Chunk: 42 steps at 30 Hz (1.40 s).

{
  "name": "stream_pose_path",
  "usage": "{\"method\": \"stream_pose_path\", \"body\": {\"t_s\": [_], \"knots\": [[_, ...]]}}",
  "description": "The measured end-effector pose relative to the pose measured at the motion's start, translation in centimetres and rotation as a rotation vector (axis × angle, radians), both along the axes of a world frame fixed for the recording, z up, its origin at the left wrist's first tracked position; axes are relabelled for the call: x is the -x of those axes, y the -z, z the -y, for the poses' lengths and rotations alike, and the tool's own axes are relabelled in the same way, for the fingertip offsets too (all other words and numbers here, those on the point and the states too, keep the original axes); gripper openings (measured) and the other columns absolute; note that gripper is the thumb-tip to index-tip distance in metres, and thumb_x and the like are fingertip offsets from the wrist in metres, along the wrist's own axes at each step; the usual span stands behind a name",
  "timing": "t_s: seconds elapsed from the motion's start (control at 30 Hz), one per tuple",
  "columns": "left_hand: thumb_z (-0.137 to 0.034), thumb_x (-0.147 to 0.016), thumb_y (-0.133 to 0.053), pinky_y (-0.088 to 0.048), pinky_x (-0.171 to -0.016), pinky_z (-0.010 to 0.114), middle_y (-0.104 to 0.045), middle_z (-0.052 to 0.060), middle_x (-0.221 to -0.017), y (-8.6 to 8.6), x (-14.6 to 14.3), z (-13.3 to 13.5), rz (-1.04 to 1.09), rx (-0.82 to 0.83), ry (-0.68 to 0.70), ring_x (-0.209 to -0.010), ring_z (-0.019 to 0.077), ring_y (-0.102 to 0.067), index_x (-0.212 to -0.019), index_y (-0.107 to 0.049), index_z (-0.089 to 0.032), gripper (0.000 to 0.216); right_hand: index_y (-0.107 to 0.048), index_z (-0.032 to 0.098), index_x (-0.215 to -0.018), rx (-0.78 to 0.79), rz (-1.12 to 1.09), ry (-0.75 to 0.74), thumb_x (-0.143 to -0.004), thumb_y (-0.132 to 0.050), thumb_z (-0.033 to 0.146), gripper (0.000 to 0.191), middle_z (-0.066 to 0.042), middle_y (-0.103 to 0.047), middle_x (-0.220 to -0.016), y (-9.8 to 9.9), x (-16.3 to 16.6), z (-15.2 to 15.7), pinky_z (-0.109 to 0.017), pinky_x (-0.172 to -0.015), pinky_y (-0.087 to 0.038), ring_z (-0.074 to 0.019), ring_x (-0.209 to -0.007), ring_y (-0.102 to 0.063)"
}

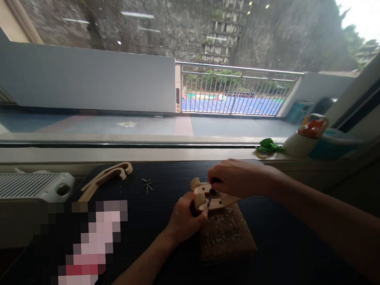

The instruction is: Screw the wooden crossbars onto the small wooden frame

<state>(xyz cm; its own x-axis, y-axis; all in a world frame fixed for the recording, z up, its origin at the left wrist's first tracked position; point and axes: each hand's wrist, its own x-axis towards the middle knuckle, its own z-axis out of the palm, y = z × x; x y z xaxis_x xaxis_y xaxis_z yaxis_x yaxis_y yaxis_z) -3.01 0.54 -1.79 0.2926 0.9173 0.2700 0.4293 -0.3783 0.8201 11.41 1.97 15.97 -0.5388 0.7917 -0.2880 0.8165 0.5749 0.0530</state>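
A pale wooden piece (207, 196) with cut-out openings rests on a worn brown block (226, 234) strewn with wood chips. My left hand (185, 219) is closed around the piece's near left end, holding it down. My right hand (238, 178) is closed on a small dark-handled tool (211, 193), whose tip points down into the wooden piece. Both hands work over the dark table (290, 247).
A curved wooden piece (105, 178) lies at the table's far left, with a few small nails (147, 184) beside it. A white heater (29, 185) sits at left. On the window sill stand a green cloth (268, 146) and a white container (305, 138).
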Motion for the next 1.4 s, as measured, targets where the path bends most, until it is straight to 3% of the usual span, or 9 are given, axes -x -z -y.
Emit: {"method": "stream_pose_path", "body": {"t_s": [0.2, 0.37, 0.73, 1.03, 1.4], "knots": [[-0.022, -0.066, -0.056, -0.042, -0.070, 0.023, -0.060, 0.000, -0.085, -0.37, -0.02, 0.09, 0.023, -0.014, 0.024, -0.076, 0.0135, -0.054, -0.089, -0.055, -0.018, 0.023, -0.063, 0.022, -0.095, 0.009, 0.012, -0.026, -0.072, -0.047, 0.023, 0.028, -0.004, -0.065, -0.081, -0.58, -0.12, -0.20, -0.025, -0.058, -0.032, -0.0158, -0.072, -0.055], [-0.023, -0.065, -0.057, -0.042, -0.069, 0.024, -0.059, 0.000, -0.082, -0.23, 0.03, 0.05, 0.013, -0.004, 0.007, -0.073, 0.0134, -0.053, -0.085, -0.055, -0.018, 0.020, -0.065, 0.017, -0.082, 0.071, 0.018, -0.057, -0.074, -0.045, 0.017, 0.021, -0.005, -0.064, -0.078, -0.92, 0.05, -0.14, -0.024, -0.060, -0.033, -0.0138, -0.071, -0.054], [-0.024, -0.065, -0.058, -0.042, -0.071, 0.026, -0.058, 0.001, -0.080, 0.00, 0.07, -0.02, 0.013, 0.005, 0.005, -0.073, 0.0144, -0.053, -0.085, -0.055, -0.018, 0.021, -0.064, 0.017, -0.085, -0.006, -0.005, 0.030, -0.081, -0.042, 0.028, 0.025, -0.009, -0.064, -0.079, -0.23, -0.13, 0.09, -0.029, -0.060, -0.034, -0.0184, -0.071, -0.055], [-0.024, -0.065, -0.057, -0.042, -0.070, 0.025, -0.059, 0.000, -0.083, -0.20, 0.01, 0.03, 0.014, 0.016, 0.014, -0.076, 0.0143, -0.053, -0.086, -0.055, -0.018, 0.022, -0.063, 0.018, -0.081, 0.047, 0.000, -0.084, -0.075, -0.044, 0.018, 0.019, -0.005, -0.064, -0.079, -0.84, 0.13, 0.33, -0.025, -0.058, -0.031, -0.0136, -0.070, -0.053], [-0.026, -0.066, -0.057, -0.042, -0.071, 0.026, -0.058, 0.000, -0.079, -0.11, 0.04, 0.03, 0.002, 0.032, 0.005, -0.073, 0.0144, -0.053, -0.083, -0.054, -0.018, 0.018, -0.064, 0.015, -0.084, 0.019, -0.030, -0.046, -0.077, -0.041, 0.021, 0.025, -0.008, -0.064, -0.078, -0.26, -0.15, -0.03, -0.025, -0.055, -0.029, -0.0148, -0.067, -0.053]]}}
